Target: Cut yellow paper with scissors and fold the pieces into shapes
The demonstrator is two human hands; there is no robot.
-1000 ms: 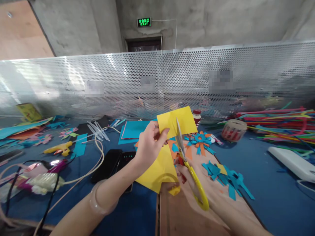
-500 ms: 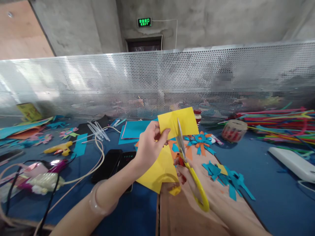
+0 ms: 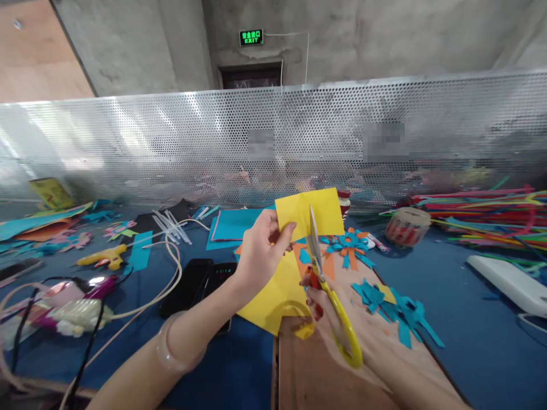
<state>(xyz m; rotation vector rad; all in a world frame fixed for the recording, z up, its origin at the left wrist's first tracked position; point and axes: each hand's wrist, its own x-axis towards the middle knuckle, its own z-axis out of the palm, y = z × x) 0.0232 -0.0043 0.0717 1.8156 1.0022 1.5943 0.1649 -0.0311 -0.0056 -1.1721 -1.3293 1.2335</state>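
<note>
My left hand [image 3: 262,250] pinches the left end of a yellow paper piece [image 3: 327,210], held up above the table. In my right hand [image 3: 327,310] is a pair of scissors [image 3: 315,256] with yellow and orange handles, its blades pointing up at the paper's middle. One blade lies in front of the paper; how deep any cut goes I cannot tell. Below my hands lies a larger yellow sheet [image 3: 265,304], partly hidden by my left hand. Blue and orange paper flowers [image 3: 350,244] and cut blue paper strips [image 3: 395,313] lie to the right.
Two phones [image 3: 186,287], a yellow glue gun [image 3: 102,259] and cables lie left, with clear glue sticks [image 3: 171,226] behind. At right are a tape roll [image 3: 407,226], a white device [image 3: 508,282] and colourful pipe cleaners [image 3: 482,216]. A perforated metal screen [image 3: 171,142] stands behind the table.
The yellow paper and the scissors have shifted only very slightly. Both hands keep their hold, and the things on the table stay in place.
</note>
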